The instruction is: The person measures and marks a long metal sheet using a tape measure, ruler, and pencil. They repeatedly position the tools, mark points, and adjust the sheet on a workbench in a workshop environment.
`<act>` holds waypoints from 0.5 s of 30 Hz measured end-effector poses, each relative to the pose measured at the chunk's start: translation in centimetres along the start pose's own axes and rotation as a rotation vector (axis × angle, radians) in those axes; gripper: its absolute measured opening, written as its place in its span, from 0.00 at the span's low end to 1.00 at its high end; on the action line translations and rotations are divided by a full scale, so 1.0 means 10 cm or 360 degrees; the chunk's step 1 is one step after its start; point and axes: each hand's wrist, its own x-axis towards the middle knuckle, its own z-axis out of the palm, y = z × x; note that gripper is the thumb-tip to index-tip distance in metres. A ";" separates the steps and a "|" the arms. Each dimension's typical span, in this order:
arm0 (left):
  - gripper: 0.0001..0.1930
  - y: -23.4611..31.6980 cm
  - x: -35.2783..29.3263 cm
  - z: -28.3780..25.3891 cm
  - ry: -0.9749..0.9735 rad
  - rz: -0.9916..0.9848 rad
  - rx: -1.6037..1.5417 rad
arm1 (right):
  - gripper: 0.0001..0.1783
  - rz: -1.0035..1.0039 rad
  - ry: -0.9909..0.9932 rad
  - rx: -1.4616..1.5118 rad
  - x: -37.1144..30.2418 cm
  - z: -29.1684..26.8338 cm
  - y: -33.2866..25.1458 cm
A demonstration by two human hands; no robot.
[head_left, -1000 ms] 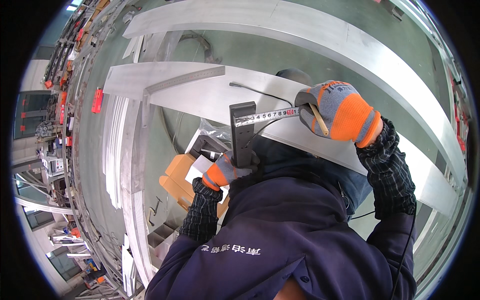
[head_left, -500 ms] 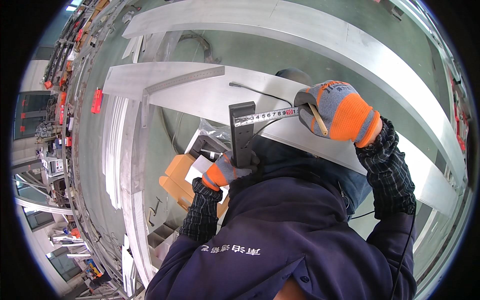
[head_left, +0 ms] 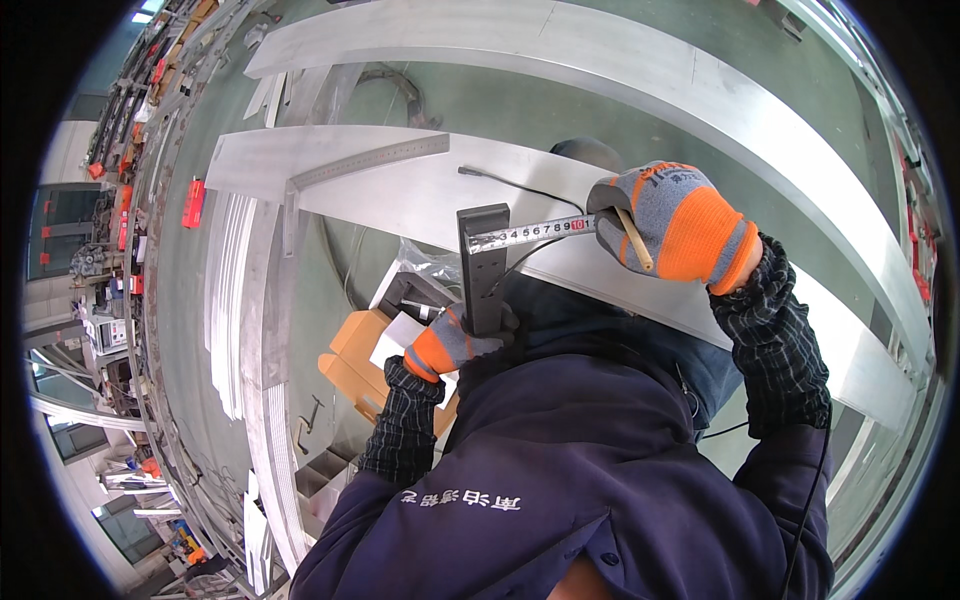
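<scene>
My left hand (head_left: 455, 342), in an orange and grey work glove, grips the lower end of a dark rectangular bracket-like part (head_left: 484, 270). That part stands upright, with a thin black cable running from it. My right hand (head_left: 670, 222), gloved the same way, is closed round a tape measure whose case is mostly hidden. A pencil-like tan stick (head_left: 634, 238) is also tucked in the right hand. The tape blade (head_left: 535, 232) stretches level from the right hand to the dark part's upper end, lying across it.
A wide silver metal profile (head_left: 400, 195) lies under my hands, bearing a metal square ruler (head_left: 370, 158) and a black cable plug (head_left: 470, 170). Another long profile (head_left: 600, 45) runs beyond it. An open cardboard box (head_left: 352, 355) and a clamp (head_left: 309, 424) are at lower left.
</scene>
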 end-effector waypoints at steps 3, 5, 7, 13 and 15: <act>0.17 0.01 -0.01 0.00 0.0000 -0.0030 -0.0064 | 0.19 -0.0026 -0.0007 0.0019 0.00 -0.06 -0.07; 0.17 0.01 -0.01 0.00 0.0003 -0.0031 -0.0043 | 0.19 -0.0006 -0.0026 0.0020 0.00 -0.07 -0.08; 0.17 0.00 -0.01 0.00 0.0005 -0.0012 -0.0008 | 0.20 0.0008 -0.0026 0.0019 0.00 -0.06 -0.07; 0.18 -0.06 0.00 -0.01 -0.0002 0.0027 0.0006 | 0.20 0.0021 -0.0031 0.0006 0.00 -0.02 -0.01; 0.18 -0.06 0.00 -0.01 -0.0008 0.0021 0.0011 | 0.21 0.0032 -0.0030 0.0007 0.00 0.01 0.02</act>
